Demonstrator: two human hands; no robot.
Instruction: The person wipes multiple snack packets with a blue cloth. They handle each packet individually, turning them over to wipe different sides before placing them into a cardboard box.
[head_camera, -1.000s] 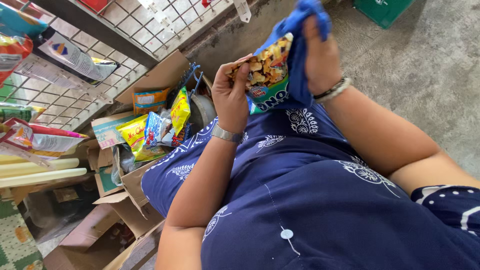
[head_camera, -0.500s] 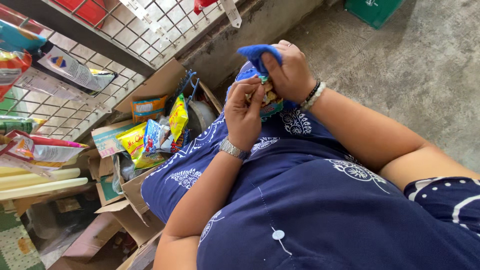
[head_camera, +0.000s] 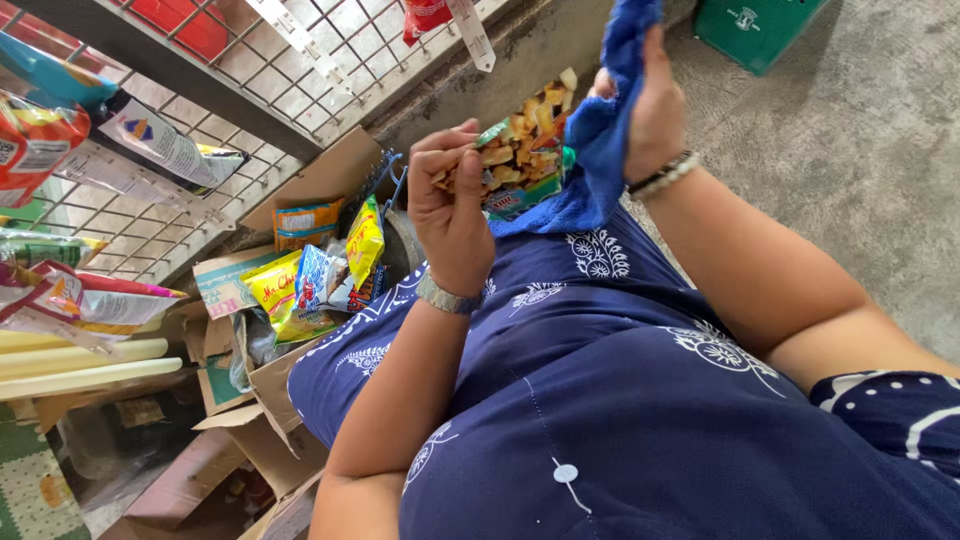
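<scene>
Snack pack (head_camera: 520, 160) up at chest height | left hand (head_camera: 450, 205) pinches its edge | right hand (head_camera: 650, 115) grips blue cloth (head_camera: 590, 150) against it | light, crinkly, probably slippery — hold by the seam

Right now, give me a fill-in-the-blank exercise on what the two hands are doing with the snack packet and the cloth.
1. The right hand presses a ____ cloth against the snack packet.
2. The left hand pinches the packet's edge and wears a ____ on its wrist.
3. More snack packets stand in an open ____ box below the wire rack.

Missing words: blue; watch; cardboard
</scene>
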